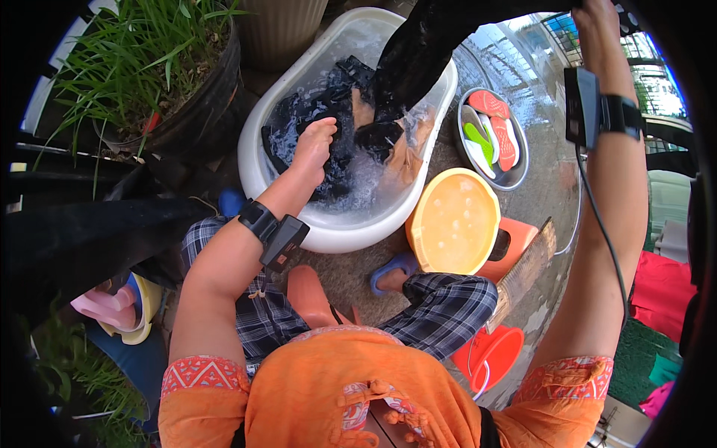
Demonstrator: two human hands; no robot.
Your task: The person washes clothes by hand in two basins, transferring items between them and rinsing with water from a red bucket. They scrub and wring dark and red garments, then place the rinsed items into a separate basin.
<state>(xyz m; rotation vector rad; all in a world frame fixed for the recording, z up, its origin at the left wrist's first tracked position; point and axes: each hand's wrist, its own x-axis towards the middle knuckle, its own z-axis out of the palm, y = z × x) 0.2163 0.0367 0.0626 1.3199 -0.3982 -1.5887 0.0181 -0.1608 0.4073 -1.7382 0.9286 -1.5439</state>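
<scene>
A white plastic tub (258, 160) of foamy water stands in front of me, with dark cloth (287, 127) and tan cloth (409, 160) soaking in it. High at the far right, my right hand (597, 22) is closed on one end of a wet black garment (422, 56). The garment stretches leftward and hangs down into the tub, where water splashes round its lower end. Over the tub's left half is my left hand (317, 145), fingers curled in, with no cloth visibly hanging from it.
Right of the tub stand a yellow basin (455, 220) of cloudy water and a metal basin (517, 179) with insoles. Nearer are a wooden washboard (523, 276) and a red bucket (497, 358). A potted grassy plant (172, 75) is at the far left. A cable runs along my right forearm.
</scene>
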